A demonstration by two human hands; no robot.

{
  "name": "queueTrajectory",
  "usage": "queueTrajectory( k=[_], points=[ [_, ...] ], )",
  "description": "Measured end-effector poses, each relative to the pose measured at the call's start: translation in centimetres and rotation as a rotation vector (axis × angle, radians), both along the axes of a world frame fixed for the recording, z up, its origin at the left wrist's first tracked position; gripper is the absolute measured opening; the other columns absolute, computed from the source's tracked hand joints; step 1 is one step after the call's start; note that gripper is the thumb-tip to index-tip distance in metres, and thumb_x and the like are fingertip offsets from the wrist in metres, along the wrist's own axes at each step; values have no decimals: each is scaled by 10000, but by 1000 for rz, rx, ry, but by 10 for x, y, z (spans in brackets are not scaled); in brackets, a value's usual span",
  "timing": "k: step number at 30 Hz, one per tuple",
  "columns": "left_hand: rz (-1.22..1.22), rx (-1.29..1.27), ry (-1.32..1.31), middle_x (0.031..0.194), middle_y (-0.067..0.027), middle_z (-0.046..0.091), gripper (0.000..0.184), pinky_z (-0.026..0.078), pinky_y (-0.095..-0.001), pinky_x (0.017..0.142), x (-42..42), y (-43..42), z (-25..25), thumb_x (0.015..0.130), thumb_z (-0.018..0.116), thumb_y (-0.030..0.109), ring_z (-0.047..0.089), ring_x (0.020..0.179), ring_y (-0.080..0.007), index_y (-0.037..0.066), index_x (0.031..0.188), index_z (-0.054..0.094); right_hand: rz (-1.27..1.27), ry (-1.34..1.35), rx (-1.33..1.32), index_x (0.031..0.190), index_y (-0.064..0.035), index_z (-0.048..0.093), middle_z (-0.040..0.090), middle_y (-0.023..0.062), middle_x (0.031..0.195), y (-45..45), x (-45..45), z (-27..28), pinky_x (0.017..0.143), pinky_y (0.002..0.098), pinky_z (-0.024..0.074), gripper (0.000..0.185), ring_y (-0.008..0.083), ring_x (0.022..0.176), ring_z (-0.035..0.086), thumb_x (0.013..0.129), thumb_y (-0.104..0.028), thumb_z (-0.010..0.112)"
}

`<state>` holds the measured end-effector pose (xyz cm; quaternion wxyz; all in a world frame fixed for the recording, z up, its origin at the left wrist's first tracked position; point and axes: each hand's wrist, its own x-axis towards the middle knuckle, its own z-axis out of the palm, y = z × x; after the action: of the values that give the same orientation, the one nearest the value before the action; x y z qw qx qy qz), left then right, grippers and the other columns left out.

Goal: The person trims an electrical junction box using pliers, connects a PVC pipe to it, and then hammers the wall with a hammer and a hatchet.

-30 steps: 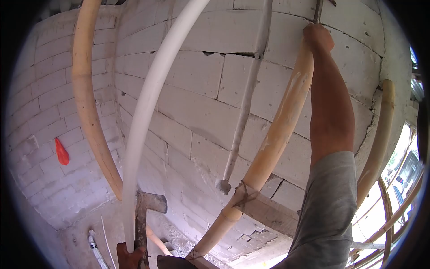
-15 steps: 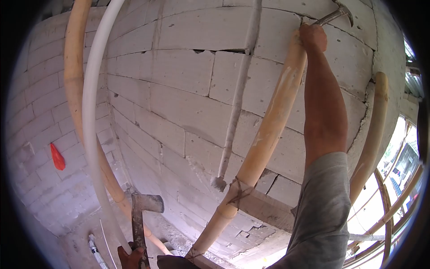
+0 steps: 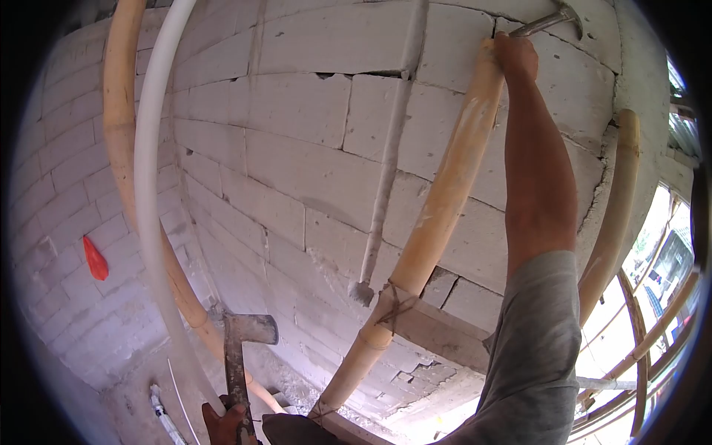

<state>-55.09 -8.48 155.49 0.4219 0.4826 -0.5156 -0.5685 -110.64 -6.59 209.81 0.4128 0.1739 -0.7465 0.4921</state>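
My right hand (image 3: 517, 55) is closed round the handle of a claw hammer (image 3: 552, 22) at the top of a bamboo pole (image 3: 445, 185), against the block wall. The hammer's head points right. Low in the view, my left hand (image 3: 225, 421) is closed round the handle of a second hammer (image 3: 252, 328) and the lower end of a long white pipe (image 3: 152, 185). That pipe curves up past the top edge of the view. A shallow vertical groove (image 3: 386, 178) runs down the wall to a small hole.
Another bamboo pole (image 3: 119, 111) stands at the left, and one more (image 3: 619, 200) at the right. A wooden board (image 3: 437, 334) is tied to the middle pole. A red object (image 3: 95, 259) is on the left wall. White pipe (image 3: 167, 419) lies on the floor. Poles cross the opening at lower right.
The white pipe has swung left in the view. The hammer in my right hand has tilted over to the right, showing its claw head. The view has shifted slightly.
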Motion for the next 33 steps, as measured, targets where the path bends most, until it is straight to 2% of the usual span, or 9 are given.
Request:
queueTrajectory(
  k=[4,6,10,16,19,21,23,27,33],
  points=[
    [106,119,175,845,-94,583,508,494,-293,533,-9,14,21,698,746,98,580,649,-159,0,1095,446,-15,36,-59,1239,19,575,622,209,1253,8,-2,-12,1007,451,451,667,340,1187,592,856,-527,556],
    [33,-66,158,655,-30,627,260,461,-296,507,-3,3,4,701,798,168,577,548,-114,-29,812,671,-21,56,4,1265,40,541,591,250,1284,20,0,-21,1027,463,430,743,364,1228,559,854,-578,556],
    [-131,-92,106,635,15,596,175,437,-272,515,5,4,23,811,733,154,545,571,-76,10,748,656,-138,471,358,1091,8,641,649,254,1124,24,-4,-44,919,489,480,563,412,1078,617,909,-511,519],
    [-171,-87,149,640,-10,619,174,445,-272,520,16,7,19,821,713,143,563,579,-81,-10,751,671,1010,585,635,970,-69,612,659,98,860,58,220,-246,667,301,565,73,177,740,667,962,-140,601],
    [-157,-48,235,644,-2,610,149,429,-270,516,15,11,14,804,722,135,550,576,-81,4,762,665,1291,-41,953,961,-35,575,650,166,789,60,287,-362,682,396,534,279,304,789,681,917,-293,673],
    [-36,-62,296,657,-2,602,180,424,-261,526,14,21,6,749,755,135,536,578,-84,-16,758,657,1260,-407,1131,972,-13,575,673,207,879,51,316,-430,794,453,505,555,366,878,663,937,-565,535],
    [-38,-33,250,673,-17,612,171,425,-261,528,21,26,14,713,748,108,535,577,-93,-28,742,648,1404,-716,1073,1034,-23,611,654,196,888,40,336,-472,805,398,497,673,295,870,642,921,-672,471],
    [-48,-41,300,676,-29,620,211,439,-279,525,29,41,-13,729,754,146,538,563,-97,-31,727,639,1722,-1137,747,1077,-35,588,621,68,916,31,412,-519,747,308,480,586,167,839,577,937,-601,536],
    [-64,-123,225,605,-3,559,288,400,-261,479,57,44,-48,731,778,247,509,509,-96,16,714,608,1664,-1139,558,1054,13,568,616,92,853,4,469,-534,731,348,494,463,192,812,605,856,-392,675]
  ],
)
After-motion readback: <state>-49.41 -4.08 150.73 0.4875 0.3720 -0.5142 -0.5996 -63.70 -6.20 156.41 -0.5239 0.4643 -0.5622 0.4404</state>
